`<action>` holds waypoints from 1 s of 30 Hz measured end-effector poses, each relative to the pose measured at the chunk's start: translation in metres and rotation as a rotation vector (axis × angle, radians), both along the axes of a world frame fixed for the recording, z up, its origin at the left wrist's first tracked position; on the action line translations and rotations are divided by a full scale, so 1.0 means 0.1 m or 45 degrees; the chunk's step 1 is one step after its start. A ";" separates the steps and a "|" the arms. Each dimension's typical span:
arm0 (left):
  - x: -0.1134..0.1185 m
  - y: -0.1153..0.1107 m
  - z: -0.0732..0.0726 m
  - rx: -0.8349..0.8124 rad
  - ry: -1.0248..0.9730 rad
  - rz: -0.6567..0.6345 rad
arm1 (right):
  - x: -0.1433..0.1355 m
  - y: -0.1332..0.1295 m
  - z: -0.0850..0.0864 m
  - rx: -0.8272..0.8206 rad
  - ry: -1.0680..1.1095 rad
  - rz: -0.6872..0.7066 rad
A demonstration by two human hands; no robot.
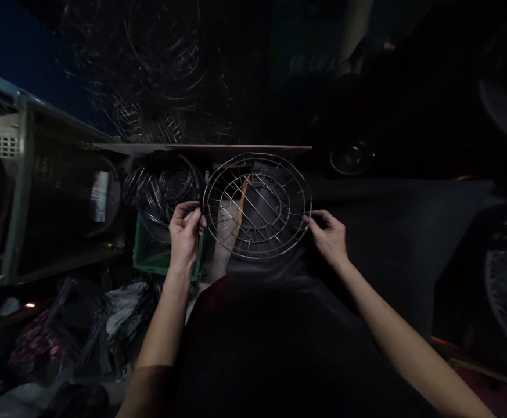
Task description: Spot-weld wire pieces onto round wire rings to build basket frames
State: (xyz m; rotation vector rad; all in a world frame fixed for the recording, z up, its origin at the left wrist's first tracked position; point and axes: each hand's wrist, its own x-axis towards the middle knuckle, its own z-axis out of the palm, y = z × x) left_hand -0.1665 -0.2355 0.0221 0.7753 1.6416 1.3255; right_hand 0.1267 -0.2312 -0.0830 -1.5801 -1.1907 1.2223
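A round wire basket of shiny metal, with concentric rings and cross wires, is held up in front of my lap. My left hand has its thumb and fingers pinched at the basket's left rim. On the opposite side, my right hand pinches the rim between thumb and fingertips. Dark cloth and a yellowish strip show through the wires. Just behind my left hand, a green crate stands with bundles of wire rings over it.
A thin board edge runs across beyond the basket, with piled wirework behind it. To the left stand a large crate and plastic bags. A round clear object lies at the right. Much is too dark to make out.
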 end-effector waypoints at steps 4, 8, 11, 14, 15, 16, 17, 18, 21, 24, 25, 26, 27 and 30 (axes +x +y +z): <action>0.06 -0.08 0.10 -0.007 0.051 -0.081 | 0.02 0.07 -0.02 0.066 -0.021 -0.052; 0.09 -0.08 0.22 0.078 0.164 -0.097 | 0.04 0.18 -0.06 0.110 0.027 -0.056; 0.10 -0.01 0.40 0.128 0.224 -0.170 | 0.00 0.32 0.03 0.150 0.058 -0.064; 0.12 0.07 0.68 0.181 0.291 -0.256 | -0.04 0.50 0.22 0.220 0.083 -0.084; 0.14 0.09 0.78 0.201 0.315 -0.286 | -0.04 0.58 0.28 0.259 0.085 -0.098; 0.16 0.12 0.89 0.226 0.335 -0.316 | -0.04 0.66 0.34 0.303 0.079 -0.110; 0.19 0.15 1.00 0.255 0.348 -0.348 | -0.03 0.75 0.40 0.350 0.068 -0.119; 0.22 0.18 1.10 0.280 0.351 -0.383 | -0.01 0.85 0.45 0.393 0.055 -0.122; 0.34 0.31 1.34 0.351 0.322 -0.458 | 0.01 1.14 0.52 0.479 0.050 -0.098; 0.41 0.45 1.50 0.382 0.282 -0.507 | 0.00 1.35 0.54 0.496 0.081 -0.094; 0.43 0.48 1.54 0.381 0.273 -0.536 | -0.02 1.39 0.56 0.490 0.090 -0.101; 0.44 0.51 1.58 0.376 0.268 -0.581 | -0.03 1.41 0.57 0.484 0.100 -0.109; 0.45 0.53 1.62 0.367 0.268 -0.628 | -0.05 1.42 0.59 0.478 0.115 -0.112; 0.51 0.56 1.75 0.342 0.284 -0.643 | -0.08 1.42 0.65 0.464 0.175 -0.130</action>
